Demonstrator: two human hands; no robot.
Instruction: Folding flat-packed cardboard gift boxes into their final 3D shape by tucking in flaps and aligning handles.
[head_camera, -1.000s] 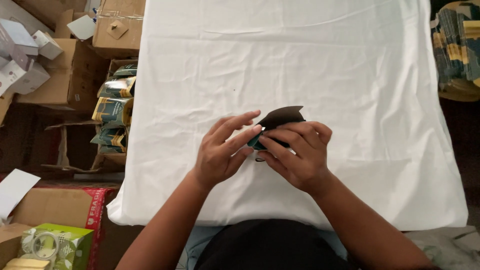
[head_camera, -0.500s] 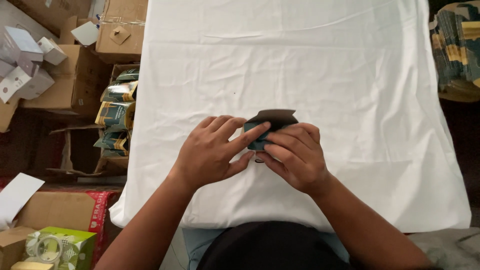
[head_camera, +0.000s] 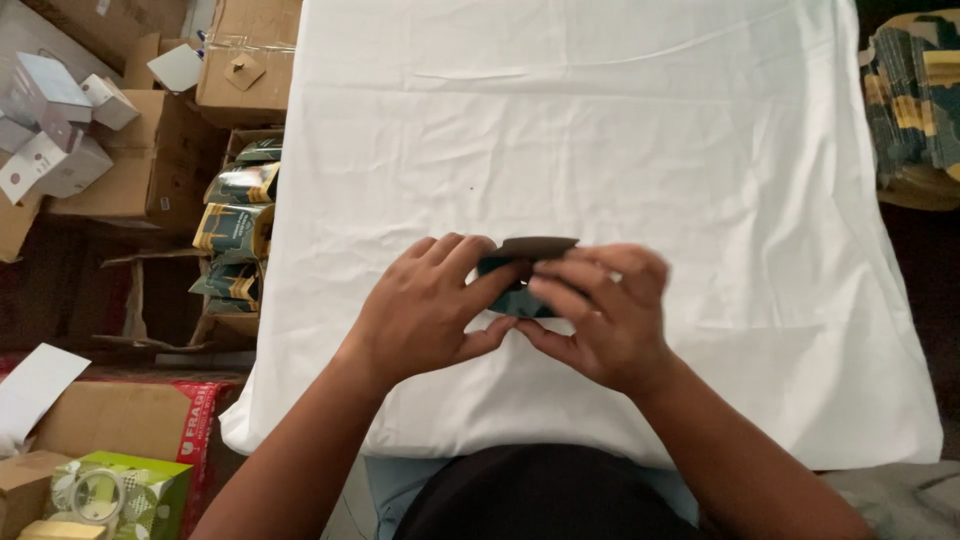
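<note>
Both hands meet over the near middle of a table (head_camera: 600, 130) covered by a white, creased cloth. Between them is a small dark carton (head_camera: 528, 272), dark teal on its body with a darker flap standing out at the top edge. It sits just above the cloth, close to the person's body, and whether it touches the cloth cannot be told.

The left hand (head_camera: 425, 305) comes in from the left with its fingers laid across the carton's left end and its thumb below; its grip is closed on the carton. The right hand (head_camera: 600, 315) closes on the carton's right end, fingers curled over the top near the flap and thumb tucked under. This hand is a little blurred, so the exact finger placing is unclear.

Left of the table, on the floor, an open cardboard box (head_camera: 240, 235) holds a row of dark green and gold packs standing on edge. Further left are brown cardboard boxes (head_camera: 150, 160) and a few small white boxes (head_camera: 55, 120). At the bottom left corner lies a light green box (head_camera: 120, 495) with a clear window. At the far right edge, well apart from the hands, a stack of flat dark printed cartons (head_camera: 915, 100) rests on a round surface.
</note>
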